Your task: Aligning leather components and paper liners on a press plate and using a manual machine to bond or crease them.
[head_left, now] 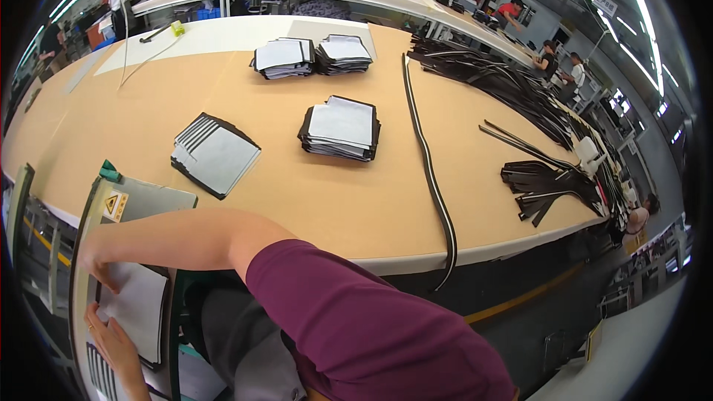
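Note:
Low at the left, my right hand (100,267) reaches across with bent fingers down on a white sheet with dark edging (141,304), which lies on a metal plate-like machine bed (148,197) bearing a warning label; its grip is unclear. My left hand (111,341) rests on that sheet just below, fingers apart. Under it show more pale, slotted strips (100,371). On the tan table (334,200) lie a slotted white-and-black piece (219,163) and a thick stack of similar pieces (338,126).
Two more stacks (282,59) sit farther back. A long black-and-white strip (427,171) crosses the table and hangs over its front edge. Bundles of dark strips (490,82) fill the right side. Co-workers (509,11) are at distant tables. A small green-yellow object (177,28) lies back left.

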The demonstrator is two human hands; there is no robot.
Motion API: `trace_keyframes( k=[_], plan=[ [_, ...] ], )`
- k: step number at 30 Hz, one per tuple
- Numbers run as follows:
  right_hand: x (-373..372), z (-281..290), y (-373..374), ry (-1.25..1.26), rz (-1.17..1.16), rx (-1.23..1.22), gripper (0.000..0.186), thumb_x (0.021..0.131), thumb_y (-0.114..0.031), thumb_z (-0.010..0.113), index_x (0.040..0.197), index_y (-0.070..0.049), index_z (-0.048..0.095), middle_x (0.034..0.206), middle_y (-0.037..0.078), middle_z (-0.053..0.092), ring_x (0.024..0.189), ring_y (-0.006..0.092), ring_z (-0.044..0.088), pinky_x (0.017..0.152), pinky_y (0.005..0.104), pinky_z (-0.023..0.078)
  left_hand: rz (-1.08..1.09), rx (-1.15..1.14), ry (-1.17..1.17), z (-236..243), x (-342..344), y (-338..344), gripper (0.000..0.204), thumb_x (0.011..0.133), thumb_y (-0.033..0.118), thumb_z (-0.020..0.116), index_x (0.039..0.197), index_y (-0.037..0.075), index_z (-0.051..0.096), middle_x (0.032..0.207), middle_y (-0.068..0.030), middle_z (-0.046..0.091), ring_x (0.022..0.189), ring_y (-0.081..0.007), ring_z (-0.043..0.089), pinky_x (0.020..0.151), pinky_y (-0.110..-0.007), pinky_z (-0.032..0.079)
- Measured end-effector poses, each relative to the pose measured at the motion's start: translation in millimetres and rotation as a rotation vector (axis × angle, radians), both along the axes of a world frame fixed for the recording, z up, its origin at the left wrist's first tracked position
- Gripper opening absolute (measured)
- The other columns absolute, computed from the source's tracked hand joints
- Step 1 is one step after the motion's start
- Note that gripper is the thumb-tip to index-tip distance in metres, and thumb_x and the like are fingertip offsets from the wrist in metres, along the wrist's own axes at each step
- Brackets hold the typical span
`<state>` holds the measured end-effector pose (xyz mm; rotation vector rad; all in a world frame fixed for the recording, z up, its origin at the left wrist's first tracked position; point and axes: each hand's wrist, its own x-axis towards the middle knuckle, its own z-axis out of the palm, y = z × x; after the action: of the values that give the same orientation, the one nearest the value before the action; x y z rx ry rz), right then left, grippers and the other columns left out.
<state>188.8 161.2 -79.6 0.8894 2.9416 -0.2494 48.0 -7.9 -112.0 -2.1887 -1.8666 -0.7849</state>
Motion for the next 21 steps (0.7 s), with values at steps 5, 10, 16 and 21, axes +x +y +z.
trace_keyframes(
  k=[5,10,16,21],
  plan=[
    [25,11,-34,0.238,0.011,0.256,0.036,0.059,-0.036,0.082,0.084,-0.011,0.078,0.087,0.007,0.074,0.087,0.0270,0.071,0.069,0.0419,0.053,0.069,-0.210,-0.205,8,3,-6,0.058,0.093,0.003,0.054,0.148,0.003,0.035,0.145,-0.0192,0.044,0.128,-0.0361,0.047,0.104,-0.041,0.038],
    [89,42,-80,0.633,0.031,0.470,0.021,0.066,-0.025,0.070,0.078,-0.008,0.068,0.074,0.009,0.069,0.076,0.0304,0.069,0.063,0.0430,0.051,-0.010,0.099,-0.226,-5,1,-6,0.063,0.096,0.012,0.059,0.152,0.007,0.030,0.146,-0.0216,0.043,0.129,-0.0333,0.048,0.110,-0.042,0.035],
    [214,85,-142,0.807,-0.104,0.558,0.014,0.077,-0.014,0.065,0.090,-0.011,0.062,0.076,0.003,0.064,0.071,0.0246,0.066,0.057,0.0397,0.046,-0.197,0.130,-0.121,32,91,-52,0.079,0.089,0.021,0.074,0.145,-0.009,0.028,0.132,-0.0301,0.048,0.115,-0.0383,0.058,0.092,-0.045,0.056],
    [299,78,-213,0.724,-0.244,0.210,0.024,0.082,-0.016,0.070,0.104,-0.017,0.061,0.089,0.000,0.063,0.080,0.0217,0.065,0.061,0.0350,0.047,-0.234,-0.054,-0.227,20,136,-53,0.059,0.093,0.011,0.060,0.146,0.002,0.038,0.149,-0.0191,0.041,0.137,-0.0373,0.039,0.112,-0.045,0.031]
  ],
)
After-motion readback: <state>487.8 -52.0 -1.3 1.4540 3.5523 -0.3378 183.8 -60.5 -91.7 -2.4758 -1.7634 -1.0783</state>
